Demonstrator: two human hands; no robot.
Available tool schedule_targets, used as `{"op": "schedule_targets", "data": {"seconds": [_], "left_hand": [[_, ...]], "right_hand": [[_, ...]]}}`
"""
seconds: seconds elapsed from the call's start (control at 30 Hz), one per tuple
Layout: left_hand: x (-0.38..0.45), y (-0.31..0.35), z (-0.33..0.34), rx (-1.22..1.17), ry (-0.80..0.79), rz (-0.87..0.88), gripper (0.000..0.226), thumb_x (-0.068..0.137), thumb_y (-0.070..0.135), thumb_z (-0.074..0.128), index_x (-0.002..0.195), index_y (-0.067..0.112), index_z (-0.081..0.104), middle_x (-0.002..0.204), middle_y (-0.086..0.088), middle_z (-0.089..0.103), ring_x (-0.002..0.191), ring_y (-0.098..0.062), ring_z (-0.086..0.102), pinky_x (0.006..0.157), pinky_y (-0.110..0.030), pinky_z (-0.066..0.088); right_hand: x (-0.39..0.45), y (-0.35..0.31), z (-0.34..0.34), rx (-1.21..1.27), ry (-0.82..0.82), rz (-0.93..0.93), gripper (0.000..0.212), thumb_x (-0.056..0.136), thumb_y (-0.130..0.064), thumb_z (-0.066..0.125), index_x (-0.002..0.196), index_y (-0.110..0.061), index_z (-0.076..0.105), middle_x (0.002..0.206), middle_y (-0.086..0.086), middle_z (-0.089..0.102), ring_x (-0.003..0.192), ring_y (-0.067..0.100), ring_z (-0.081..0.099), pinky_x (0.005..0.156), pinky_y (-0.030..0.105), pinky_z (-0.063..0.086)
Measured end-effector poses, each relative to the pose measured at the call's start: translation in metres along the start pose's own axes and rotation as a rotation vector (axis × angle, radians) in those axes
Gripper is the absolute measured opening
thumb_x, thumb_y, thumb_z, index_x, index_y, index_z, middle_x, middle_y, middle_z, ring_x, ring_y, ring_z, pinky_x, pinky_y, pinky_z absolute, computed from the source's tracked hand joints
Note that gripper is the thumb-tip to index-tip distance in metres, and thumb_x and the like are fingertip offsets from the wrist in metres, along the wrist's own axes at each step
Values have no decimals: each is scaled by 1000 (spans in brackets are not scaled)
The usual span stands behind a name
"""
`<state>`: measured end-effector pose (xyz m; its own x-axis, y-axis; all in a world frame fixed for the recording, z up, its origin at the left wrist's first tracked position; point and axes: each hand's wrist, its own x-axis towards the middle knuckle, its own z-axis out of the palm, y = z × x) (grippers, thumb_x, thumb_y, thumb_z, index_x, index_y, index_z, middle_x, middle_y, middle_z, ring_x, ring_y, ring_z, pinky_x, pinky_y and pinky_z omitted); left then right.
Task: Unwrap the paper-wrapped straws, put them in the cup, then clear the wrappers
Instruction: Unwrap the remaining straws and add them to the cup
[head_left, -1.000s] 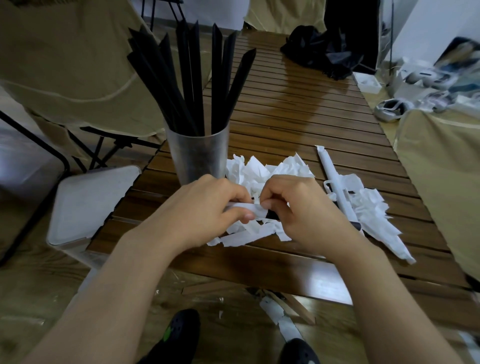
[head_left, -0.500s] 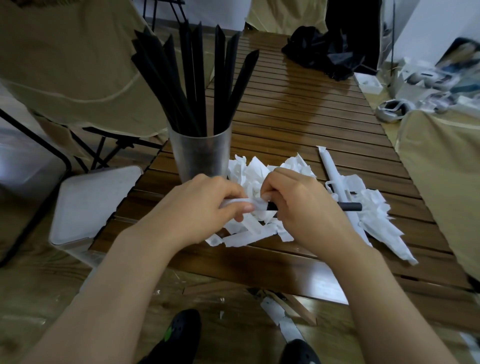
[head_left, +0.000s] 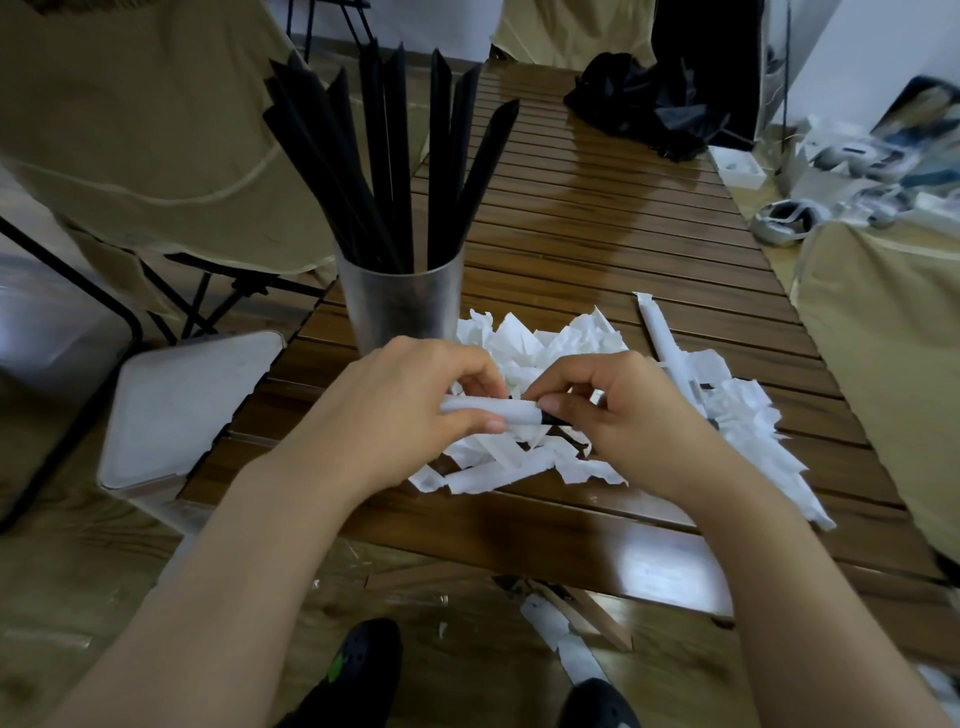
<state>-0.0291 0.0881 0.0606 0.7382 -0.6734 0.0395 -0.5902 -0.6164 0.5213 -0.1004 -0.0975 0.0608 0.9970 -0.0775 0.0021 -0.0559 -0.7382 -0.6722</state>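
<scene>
The left hand (head_left: 410, 410) curls its grip round the paper wrapper (head_left: 493, 410) while the right hand (head_left: 618, 415) pinches the bared black straw (head_left: 553, 418), held level above the table (head_left: 597, 249) so the two can part lengthwise. Behind stands the cup (head_left: 400, 306) of bare straws (one wrapped straw (head_left: 662, 338) lies waiting beside the torn wrappers (head_left: 535, 343)).

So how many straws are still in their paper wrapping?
2: one held between the left hand and right hand, its black tip showing; one wrapped straw lying right of the wrapper pile. The pile could hide more.
</scene>
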Motion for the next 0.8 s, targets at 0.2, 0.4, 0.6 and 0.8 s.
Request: {"op": "schedule_targets", "data": {"seconds": [0.2,0.4,0.6,0.8], "left_hand": [[-1,-3,1,29,-57,-17,22,89,45,59,108,39,67,95,14,69,85,-3,62,75,-26,53],[0,-6,-1,18,-67,2,21,87,45,62,106,41,69,95,16,69,87,-2,62,76,-32,55],[0,-4,-1,-29,-99,17,21,87,43,62,107,40,69,99,15,70,90,-4,62,79,-35,55],[0,-5,-3,-47,-99,25,18,88,42,62,104,41,69,92,16,69,86,-3,62,77,-37,55]], "right_hand": [[0,-5,-1,-56,11,-49,23,92,-10,60,91,-29,73,89,-13,67,65,2,53,62,19,47],[-3,-7,-3,-57,10,-90,19,88,-11,65,88,-26,76,81,-18,66,68,-1,57,62,12,42],[-3,-9,1,-103,4,-147,16,90,-14,63,90,-26,75,81,-10,70,71,3,61,67,20,52],[-8,-8,-8,44,-50,-96,22,89,-9,64,88,-28,74,73,-14,69,71,3,64,65,25,56]]}}
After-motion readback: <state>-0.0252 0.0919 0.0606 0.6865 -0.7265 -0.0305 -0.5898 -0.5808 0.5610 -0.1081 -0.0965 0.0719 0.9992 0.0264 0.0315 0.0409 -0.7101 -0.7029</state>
